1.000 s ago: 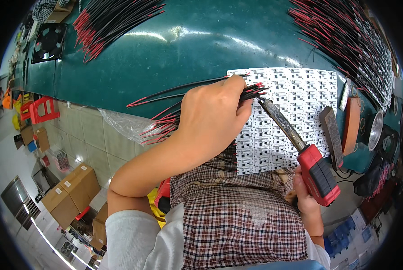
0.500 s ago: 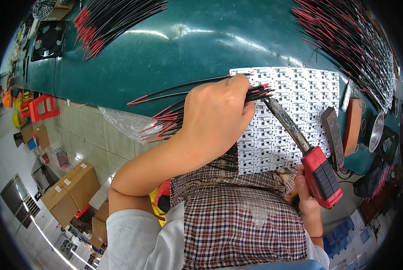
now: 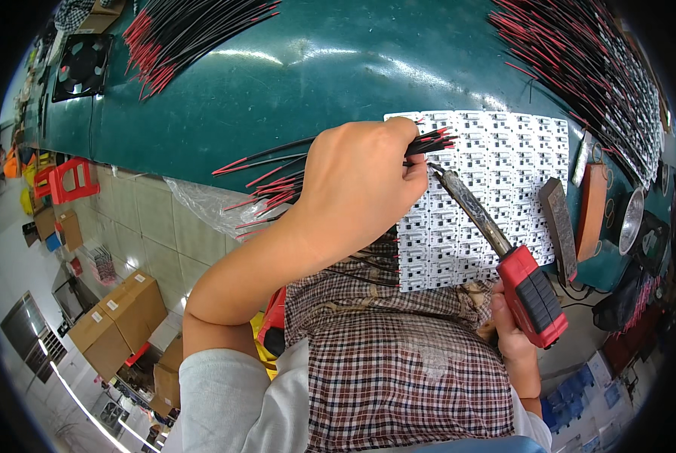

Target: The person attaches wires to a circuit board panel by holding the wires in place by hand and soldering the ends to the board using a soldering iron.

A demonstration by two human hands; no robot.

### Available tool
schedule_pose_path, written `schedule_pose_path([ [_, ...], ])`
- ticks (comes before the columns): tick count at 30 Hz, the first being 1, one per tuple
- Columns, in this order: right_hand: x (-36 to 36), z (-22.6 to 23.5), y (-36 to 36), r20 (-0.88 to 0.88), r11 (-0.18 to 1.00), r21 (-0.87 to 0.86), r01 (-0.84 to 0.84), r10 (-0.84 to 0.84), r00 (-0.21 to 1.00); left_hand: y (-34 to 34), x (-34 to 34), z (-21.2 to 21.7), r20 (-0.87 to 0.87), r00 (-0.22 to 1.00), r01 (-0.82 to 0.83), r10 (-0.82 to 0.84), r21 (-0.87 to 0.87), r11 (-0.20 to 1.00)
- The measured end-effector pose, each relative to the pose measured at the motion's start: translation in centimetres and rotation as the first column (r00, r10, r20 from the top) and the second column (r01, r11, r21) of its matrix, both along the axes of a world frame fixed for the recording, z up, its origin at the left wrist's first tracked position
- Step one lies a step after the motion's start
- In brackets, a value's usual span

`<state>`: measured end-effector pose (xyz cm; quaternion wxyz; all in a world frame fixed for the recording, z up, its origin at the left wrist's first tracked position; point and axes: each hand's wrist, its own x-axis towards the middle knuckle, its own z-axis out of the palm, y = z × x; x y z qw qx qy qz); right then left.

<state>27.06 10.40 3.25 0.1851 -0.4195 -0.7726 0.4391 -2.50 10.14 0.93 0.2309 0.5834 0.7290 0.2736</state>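
at the green table [image 3: 308, 98], left grip [image 3: 362, 177] holds wires [image 3: 433, 141].

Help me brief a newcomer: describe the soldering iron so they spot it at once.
At the near edge of the green table lies a white circuit-board sheet. Slanting over it, held in the right hand, is the soldering iron. Unlike the dark bar and orange-brown block to its right, it has a chunky red-and-black handle.

Brown-and-white checked apron [image 3: 406, 400] over a pale grey short-sleeved shirt [image 3: 223, 392]
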Motion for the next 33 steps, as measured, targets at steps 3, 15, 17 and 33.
schedule_pose_path([
  [3, -0.1, 0.4, 0.2, 0.016, 0.999, -0.026, -0.027, 0.028, 0.999, 0.1, 0.0, -0.1, -0.014, 1.0, 0.003, -0.003, 0.001, 1.0],
  [15, 1.8, 0.3, -1.2, 0.078, 0.99, -0.016, 0.137, -0.136, 0.988, 0.0, 0.0, 0.8, 0.104, 0.994, -0.003, 0.013, -0.088, 0.996],
  [17, 2.0, 0.5, -1.6, 0.12, 0.947, -0.153, 0.283, -0.266, 0.956, -0.1, -0.2, 0.3, 0.136, 0.991, -0.001, 0.009, -0.061, 0.998],
  [33, 3.5, 0.2, -2.5, 0.097, 0.952, -0.092, 0.292, -0.283, 0.954, -0.8, -0.9, 2.0, -0.066, 0.98, -0.168, 0.19, 0.251, 0.953],
])
